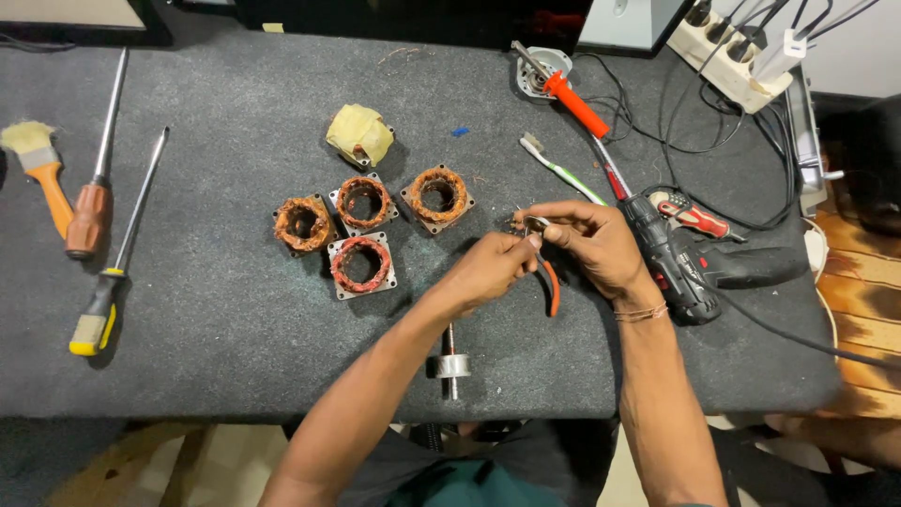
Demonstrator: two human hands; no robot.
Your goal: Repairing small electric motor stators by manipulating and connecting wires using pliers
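Hands meet over the grey felt-covered table (216,310), a little right of its middle. The left hand (493,268) has its fingers curled together around orange-handled pliers (551,282), whose one visible handle sticks out below the fist toward the front edge. The right hand (591,242) pinches its thumb and forefinger together on a thin bit of wire (527,222) at the plier tips; the wire is too small to make out clearly.

Just left of the hands sit four copper-wound motor stators (361,265) in square metal frames, clustered close, and behind them a fifth stator wrapped in yellow tape (359,134). Near the front edge, beside the left forearm, lies a steel shaft with a round rotor (451,364).

Just right of the right wrist lies a black and red cordless drill (690,253), its cable trailing off the right edge. Behind the hands lie a white and green toothbrush (561,170) and a red-handled screwdriver (574,103), pointing toward the back right corner, where a white power strip (730,58) sits with plugs in it.

Toward the left edge lie a brown-handled screwdriver (92,211), a yellow-handled screwdriver (105,300) and a paintbrush with an orange handle (42,174)
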